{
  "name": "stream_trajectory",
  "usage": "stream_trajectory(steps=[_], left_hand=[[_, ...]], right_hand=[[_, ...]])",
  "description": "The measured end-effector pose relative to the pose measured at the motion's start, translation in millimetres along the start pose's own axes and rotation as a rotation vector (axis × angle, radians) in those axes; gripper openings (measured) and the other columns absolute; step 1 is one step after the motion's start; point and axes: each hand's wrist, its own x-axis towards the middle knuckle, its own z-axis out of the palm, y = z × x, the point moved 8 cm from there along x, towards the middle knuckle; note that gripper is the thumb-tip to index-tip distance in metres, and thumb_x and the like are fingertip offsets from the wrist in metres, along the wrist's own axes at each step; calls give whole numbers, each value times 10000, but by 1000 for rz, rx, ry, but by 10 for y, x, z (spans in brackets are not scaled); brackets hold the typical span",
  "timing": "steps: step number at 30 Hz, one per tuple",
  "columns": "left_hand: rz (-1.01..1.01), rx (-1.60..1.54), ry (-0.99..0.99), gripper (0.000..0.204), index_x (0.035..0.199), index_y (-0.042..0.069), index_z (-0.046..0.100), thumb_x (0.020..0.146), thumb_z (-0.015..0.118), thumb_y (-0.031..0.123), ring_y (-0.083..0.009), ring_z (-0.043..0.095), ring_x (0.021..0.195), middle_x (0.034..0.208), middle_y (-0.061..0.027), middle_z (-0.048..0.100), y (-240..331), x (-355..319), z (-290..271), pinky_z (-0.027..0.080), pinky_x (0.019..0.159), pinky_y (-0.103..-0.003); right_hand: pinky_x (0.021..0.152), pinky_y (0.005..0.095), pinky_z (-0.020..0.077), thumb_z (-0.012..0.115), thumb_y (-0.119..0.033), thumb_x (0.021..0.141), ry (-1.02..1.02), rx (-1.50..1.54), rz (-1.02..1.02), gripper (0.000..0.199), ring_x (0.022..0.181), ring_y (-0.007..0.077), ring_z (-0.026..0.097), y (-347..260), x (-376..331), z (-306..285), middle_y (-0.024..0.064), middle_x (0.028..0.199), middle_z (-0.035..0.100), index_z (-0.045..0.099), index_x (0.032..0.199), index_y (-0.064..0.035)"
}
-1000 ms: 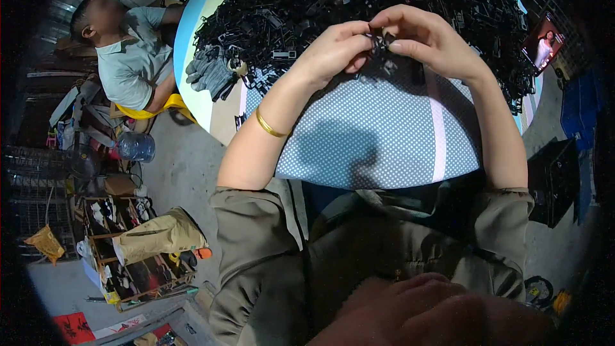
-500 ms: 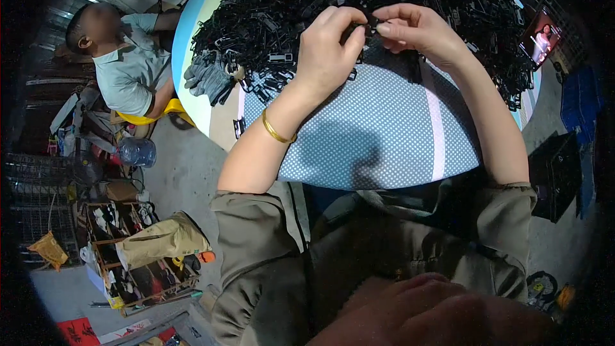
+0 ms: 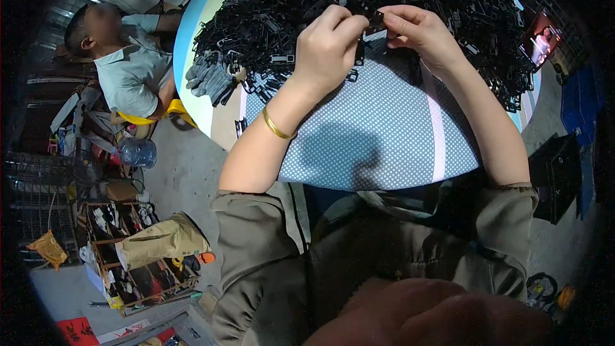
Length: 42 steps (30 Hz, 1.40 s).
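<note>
My left hand [image 3: 325, 48], a gold bangle [image 3: 277, 125] on its wrist, is closed with bent fingers at the near edge of a heap of small black parts [image 3: 269, 22]. What its fingertips hold, if anything, is hidden. Close to its right, my right hand [image 3: 423, 35] pinches a small black part [image 3: 378, 18] between thumb and fingers. A narrow gap lies between the two hands. Many parts in the heap look like thin slotted rectangular frames; their exact kind cannot be made out.
The round table [image 3: 365, 147] has a dotted blue-grey cover. Grey gloves [image 3: 208, 78] lie at the heap's left. A screen [image 3: 541, 41] stands at the right edge. Another person [image 3: 131, 70] sits at the left. Beyond are a water bottle [image 3: 138, 152] and a rack [image 3: 138, 250].
My hands have drawn slightly apart. The left fingers have curled in more, and a small black part now shows at my right fingertips.
</note>
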Motion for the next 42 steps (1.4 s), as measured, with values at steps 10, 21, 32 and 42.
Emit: stream_trajectory(steps=[10, 21, 32, 42], left_hand=[[-58, -122, 81, 185, 796, 71, 597, 644, 595, -34, -211, 558, 629, 755, -66, 529, -14, 39, -105, 472, 540, -284], [306, 161, -281, 252, 831, 108, 615, 607, 608, -6, -218, 584, 689, 828, -72, 560, 132, -34, 131, 483, 560, -294], [-163, -175, 121, 154, 806, 53, 604, 695, 587, -53, -211, 572, 656, 783, -86, 529, -164, -6, -60, 474, 559, -277], [113, 27, 23, 265, 799, 91, 617, 579, 591, -54, -209, 570, 673, 794, -71, 530, -57, -28, -6, 484, 556, -273]], right_hand=[[680, 220, 460, 576, -165, 827, -52, -292, -397, 240, 725, 86, 549, -301, -54, 20, 19, 817, 588, 591, 1030, -39], [646, 231, 462, 637, -205, 765, -211, -659, -406, 238, 716, 106, 560, -365, -42, 9, 36, 814, 608, 638, 945, -48], [683, 216, 480, 582, -196, 827, 47, -43, -130, 314, 698, 57, 528, -146, -44, 10, -16, 769, 552, 560, 1108, -58], [641, 174, 460, 625, -149, 784, -42, 100, -46, 355, 727, 49, 550, -70, 50, -130, -2, 844, 599, 545, 1115, -50]])
